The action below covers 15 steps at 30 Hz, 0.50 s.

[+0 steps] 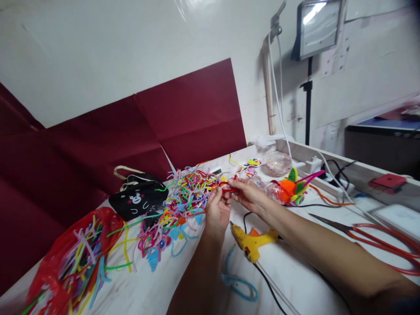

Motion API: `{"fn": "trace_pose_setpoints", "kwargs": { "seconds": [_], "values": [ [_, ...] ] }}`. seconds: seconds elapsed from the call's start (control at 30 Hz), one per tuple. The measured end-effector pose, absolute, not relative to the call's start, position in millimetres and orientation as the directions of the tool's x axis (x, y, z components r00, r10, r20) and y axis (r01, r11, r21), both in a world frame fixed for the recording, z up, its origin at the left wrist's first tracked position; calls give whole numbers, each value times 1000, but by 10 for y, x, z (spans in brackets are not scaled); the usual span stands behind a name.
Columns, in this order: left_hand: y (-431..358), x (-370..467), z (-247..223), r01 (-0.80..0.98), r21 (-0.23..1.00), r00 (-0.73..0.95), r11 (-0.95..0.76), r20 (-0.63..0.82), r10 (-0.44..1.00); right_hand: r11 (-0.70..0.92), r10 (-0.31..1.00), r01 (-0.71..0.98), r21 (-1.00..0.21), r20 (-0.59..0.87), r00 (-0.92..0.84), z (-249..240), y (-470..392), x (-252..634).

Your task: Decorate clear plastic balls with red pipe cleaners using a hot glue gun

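Observation:
A bent red pipe cleaner (pixel 226 189) is held between both hands above the white table. My left hand (pixel 218 210) pinches its near left part, with the fingers closed. From the right, my right hand (pixel 246 193) grips the same red piece with closed fingertips. Beyond and left of the hands spreads a tangled heap of colourful pipe cleaners (pixel 192 186). A yellow glue gun (pixel 251 243) lies on the table below my right hand. Nearer the front, a light blue pipe cleaner (pixel 241 286) is bent into a loop.
A red plastic bag (pixel 52 262) of pipe cleaners and a black pouch (pixel 136 199) are at the left. Scissors with red handles (pixel 370 234), a power strip (pixel 336 186), cables and a clear round container (pixel 278 164) occupy the right. A lamp (pixel 320 26) stands behind.

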<state>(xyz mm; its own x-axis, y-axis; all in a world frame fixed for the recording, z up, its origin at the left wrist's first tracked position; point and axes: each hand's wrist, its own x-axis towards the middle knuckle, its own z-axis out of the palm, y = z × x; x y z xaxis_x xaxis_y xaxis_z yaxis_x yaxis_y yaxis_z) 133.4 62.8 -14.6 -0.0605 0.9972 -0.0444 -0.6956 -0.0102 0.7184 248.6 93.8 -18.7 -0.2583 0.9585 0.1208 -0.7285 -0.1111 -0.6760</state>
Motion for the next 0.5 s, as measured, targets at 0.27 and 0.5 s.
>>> {"fn": "trace_pose_setpoints", "kwargs": {
  "seconds": [0.27, 0.5],
  "values": [
    [607, 1348, -104, -714, 700, -65, -31, -22, 998, -147, 962, -746, -650, 82, -261, -230, 998, 2491],
    [571, 1387, -29, -743, 669, -111, -24, -88, 990, -128, 974, -776, -618, 70, -216, -225, 1033, 2506]
  ]
}}
